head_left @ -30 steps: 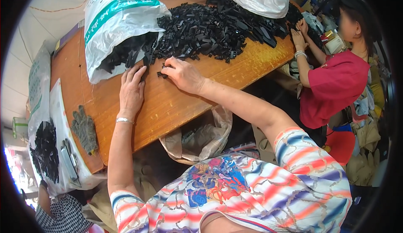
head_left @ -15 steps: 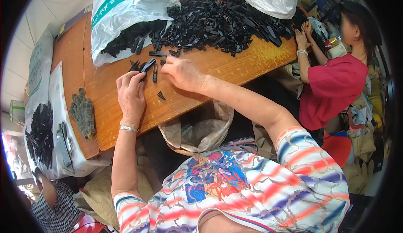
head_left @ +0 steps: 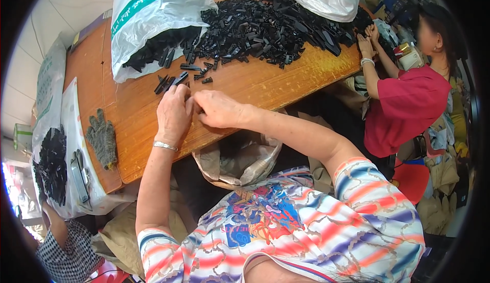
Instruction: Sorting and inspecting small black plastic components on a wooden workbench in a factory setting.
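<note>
- Two bare hands meet just above the near edge of a wooden worktop [head_left: 265, 86], seen from over a striped, patterned shirt [head_left: 306, 232]; below that edge hangs a crumpled clear plastic bag [head_left: 240, 160].
- Left hand [head_left: 172, 114], a silver bracelet [head_left: 164, 145] at its wrist, lies palm-down with fingers curled; its grip looks nearly closed, and whether it pinches a piece cannot be told.
- Right hand [head_left: 217, 108] comes in from the right, fingertips pressed against those of the left; its grip is likewise pinched close, with nothing clearly visible in it.
- Just beyond the left fingertips lie a few loose black plastic strips [head_left: 171, 81], their long axes running away from the person and slanting right; the left hand is the nearer of the two to them.
- Farther back spreads a big heap of black plastic pieces [head_left: 270, 25], part of it spilling from a white sack with a green band [head_left: 153, 13] lying on its side.
- At the left end of the worktop rests a grey knitted glove [head_left: 102, 137].
- At the far right, a person in a red shirt [head_left: 403, 109] works both hands at the heap's edge.
</note>
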Tool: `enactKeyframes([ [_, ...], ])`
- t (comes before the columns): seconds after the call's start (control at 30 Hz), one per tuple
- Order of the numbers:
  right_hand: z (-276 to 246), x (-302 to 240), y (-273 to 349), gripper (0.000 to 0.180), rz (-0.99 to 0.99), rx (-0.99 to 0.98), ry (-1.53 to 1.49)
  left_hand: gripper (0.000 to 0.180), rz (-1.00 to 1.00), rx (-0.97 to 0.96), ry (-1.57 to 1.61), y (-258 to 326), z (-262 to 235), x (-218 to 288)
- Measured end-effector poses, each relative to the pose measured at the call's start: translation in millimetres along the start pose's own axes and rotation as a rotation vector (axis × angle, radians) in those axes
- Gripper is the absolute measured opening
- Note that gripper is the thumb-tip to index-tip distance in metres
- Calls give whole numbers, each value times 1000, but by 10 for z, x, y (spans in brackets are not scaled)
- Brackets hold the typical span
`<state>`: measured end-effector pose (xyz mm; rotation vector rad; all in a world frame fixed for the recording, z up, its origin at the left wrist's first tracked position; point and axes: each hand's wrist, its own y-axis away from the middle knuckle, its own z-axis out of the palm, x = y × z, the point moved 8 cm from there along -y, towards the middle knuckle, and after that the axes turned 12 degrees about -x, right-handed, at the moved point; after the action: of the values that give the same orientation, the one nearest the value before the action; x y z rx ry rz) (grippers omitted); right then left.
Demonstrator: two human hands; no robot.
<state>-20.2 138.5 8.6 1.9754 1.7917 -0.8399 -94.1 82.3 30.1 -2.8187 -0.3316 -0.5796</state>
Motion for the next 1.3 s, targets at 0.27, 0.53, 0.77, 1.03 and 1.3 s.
enactKeyframes([
  [0.27, -271, 327, 172, 9, 231, 59, -928, 27, -321, 157, 1259, 302, 273, -293],
  [0.53, -304, 269, 154, 13, 252, 186, -925, 21, -208, 50, 1898, 441, 511, -59],
  [0.77, -270, 115, 102, 15, 257, 194, -874, 21, -266, 105, 1824, 459, 463, 58],
  [1.03, -251, 54, 92, 12, 197, 223, -795, 24, -287, 146, 1587, 456, 460, 69],
  [1.3, -253, 26, 121, 14, 171, 229, -756, 21, -294, 155, 1545, 485, 412, 63],
])
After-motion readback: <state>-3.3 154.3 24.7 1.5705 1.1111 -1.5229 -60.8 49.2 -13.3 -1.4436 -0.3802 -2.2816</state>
